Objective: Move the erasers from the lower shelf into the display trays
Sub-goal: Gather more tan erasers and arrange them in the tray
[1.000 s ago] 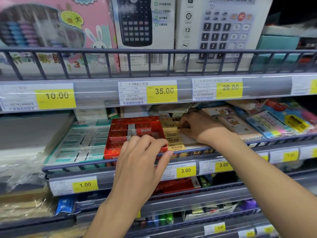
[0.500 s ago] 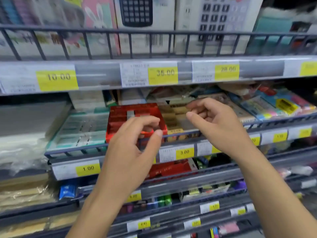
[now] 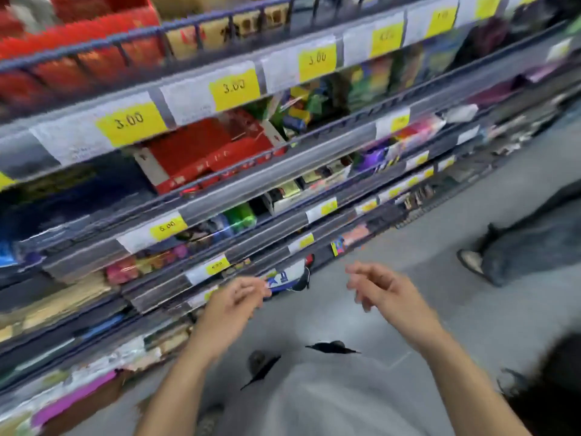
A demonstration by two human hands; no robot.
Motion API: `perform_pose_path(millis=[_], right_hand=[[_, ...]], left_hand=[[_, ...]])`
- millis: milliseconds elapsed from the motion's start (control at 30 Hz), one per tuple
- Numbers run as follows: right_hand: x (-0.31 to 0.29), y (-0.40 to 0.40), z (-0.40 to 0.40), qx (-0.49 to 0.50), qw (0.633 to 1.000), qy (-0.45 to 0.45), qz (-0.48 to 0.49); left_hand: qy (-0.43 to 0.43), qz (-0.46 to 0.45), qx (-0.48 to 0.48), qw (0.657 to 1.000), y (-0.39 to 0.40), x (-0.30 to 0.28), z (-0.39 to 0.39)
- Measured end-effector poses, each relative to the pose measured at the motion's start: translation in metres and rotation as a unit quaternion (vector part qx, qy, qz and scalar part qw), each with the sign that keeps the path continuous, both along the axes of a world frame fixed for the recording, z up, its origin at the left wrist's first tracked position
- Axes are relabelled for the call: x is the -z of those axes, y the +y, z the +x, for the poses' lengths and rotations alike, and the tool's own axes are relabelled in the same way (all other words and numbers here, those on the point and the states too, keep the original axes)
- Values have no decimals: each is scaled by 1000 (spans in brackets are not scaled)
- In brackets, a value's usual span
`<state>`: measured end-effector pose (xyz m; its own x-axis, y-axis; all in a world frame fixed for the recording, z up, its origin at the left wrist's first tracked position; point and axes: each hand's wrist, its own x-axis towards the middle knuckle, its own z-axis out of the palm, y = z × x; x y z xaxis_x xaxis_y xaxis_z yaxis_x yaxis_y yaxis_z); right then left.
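— Both hands have dropped away from the red display tray (image 3: 78, 55), now top left behind the shelf rail (image 3: 188, 29).
— Holding anything?
— No. Left hand (image 3: 229, 306) and right hand (image 3: 386, 294) hang loosely curled above the floor (image 3: 471, 309).
— Erasers?
— Red box (image 3: 201, 152) on a lower shelf; contents too blurred to tell.

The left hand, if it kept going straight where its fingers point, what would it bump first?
Probably the low shelf edge with its yellow price tags, just past the left hand. The fingers aim up-right at it, though blur leaves depth unclear.
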<state>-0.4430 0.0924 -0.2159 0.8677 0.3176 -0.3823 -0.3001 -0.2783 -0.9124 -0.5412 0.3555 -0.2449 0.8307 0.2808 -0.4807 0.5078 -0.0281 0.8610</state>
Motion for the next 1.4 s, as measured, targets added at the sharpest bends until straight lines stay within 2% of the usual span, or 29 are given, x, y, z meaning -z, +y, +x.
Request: perform_pose_path(millis=[167,333,500,700,967,1400], right_hand=[[74,-92,-51,52,989,116,-76],[107,-176,-101,95,969,184,-132],[117,-234,-112,137,966,189,-112],[106,-272,-69,205,966,146,-56],[100,-310,11,258,959,108,-45],[87,-389,136,338,927,144,-72]], left_hand=[[129,-15,43,991,-51,73,-32],[176,-15,82,981,-110,90,-39],[187,12,126,974,-161,84,-24],[188,30,149,970,-202,71,16],[175,26,190,966,-246,82,121],[112,7,283,952,-336,78,365]])
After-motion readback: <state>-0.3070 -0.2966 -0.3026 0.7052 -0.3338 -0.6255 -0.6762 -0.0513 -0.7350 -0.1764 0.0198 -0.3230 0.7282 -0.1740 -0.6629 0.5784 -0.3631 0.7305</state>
